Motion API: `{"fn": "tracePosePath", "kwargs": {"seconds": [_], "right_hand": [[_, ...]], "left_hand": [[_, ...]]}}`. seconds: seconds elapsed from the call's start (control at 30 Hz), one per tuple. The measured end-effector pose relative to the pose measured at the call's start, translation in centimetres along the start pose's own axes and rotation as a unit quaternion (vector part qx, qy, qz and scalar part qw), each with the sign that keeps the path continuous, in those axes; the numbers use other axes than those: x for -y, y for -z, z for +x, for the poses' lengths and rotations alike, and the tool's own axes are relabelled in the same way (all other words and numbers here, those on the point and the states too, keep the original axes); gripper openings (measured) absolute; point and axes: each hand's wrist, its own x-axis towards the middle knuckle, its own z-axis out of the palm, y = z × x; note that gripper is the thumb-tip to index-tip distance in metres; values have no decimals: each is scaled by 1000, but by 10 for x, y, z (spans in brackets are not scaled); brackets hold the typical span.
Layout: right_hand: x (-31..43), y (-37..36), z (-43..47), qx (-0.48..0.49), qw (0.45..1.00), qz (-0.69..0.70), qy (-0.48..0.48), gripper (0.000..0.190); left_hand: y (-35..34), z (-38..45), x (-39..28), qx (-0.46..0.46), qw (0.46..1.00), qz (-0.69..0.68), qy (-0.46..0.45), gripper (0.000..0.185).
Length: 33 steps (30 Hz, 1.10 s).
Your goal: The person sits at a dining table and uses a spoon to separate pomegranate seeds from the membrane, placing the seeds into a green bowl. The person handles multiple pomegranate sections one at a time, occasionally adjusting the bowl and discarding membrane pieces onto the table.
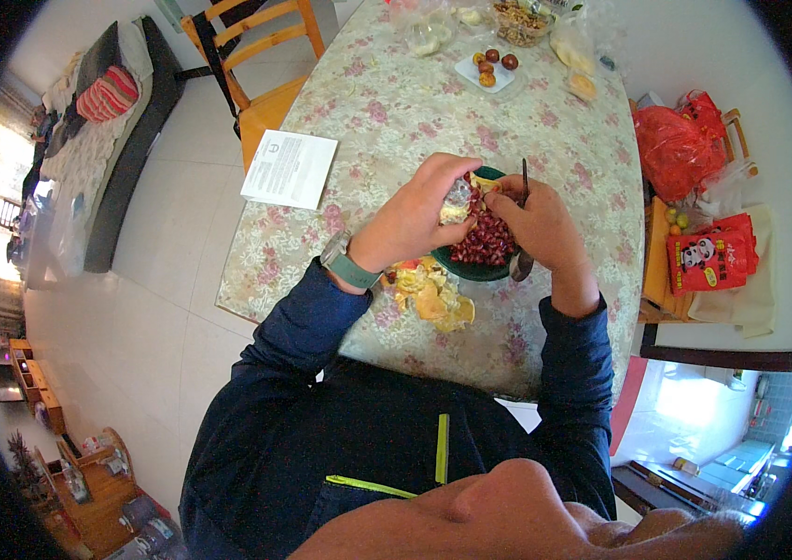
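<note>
Over a dark green bowl [478, 270], my left hand [413, 213] grips a piece of pomegranate [457, 208] with pale rind. The fingertips of my right hand [539, 217] pinch at the red seeds along that piece's edge. Loose pomegranate seeds [483, 241] lie heaped in the bowl. A dark, long-handled utensil, perhaps a spoon [521, 266], leans across the bowl's right side, partly hidden by my right hand. Torn pomegranate peel [431, 297] is piled on the flowered tablecloth [368, 140] just below the bowl, towards my body.
A printed white paper [290, 169] lies at the table's left edge, near a wooden chair [273, 115]. Farther back are a white tray [473, 75] with brownish fruits, a container of walnuts [522, 24] and plastic bags. Red packages [711, 255] sit on a wooden stand at right.
</note>
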Motion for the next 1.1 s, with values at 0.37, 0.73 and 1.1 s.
{"fn": "tracePosePath", "kwargs": {"seconds": [0.37,0.73,1.1], "right_hand": [[14,1,-2,5,1000,-27,-15,29],[17,1,-1,-12,999,-19,-36,24],[9,7,-1,8,1000,-21,-7,29]], "left_hand": [[-1,-2,1,-2,1000,22,-18,71],[-2,-2,1,-11,1000,2,9,70],[-3,-4,5,-31,998,-47,35,69]]}}
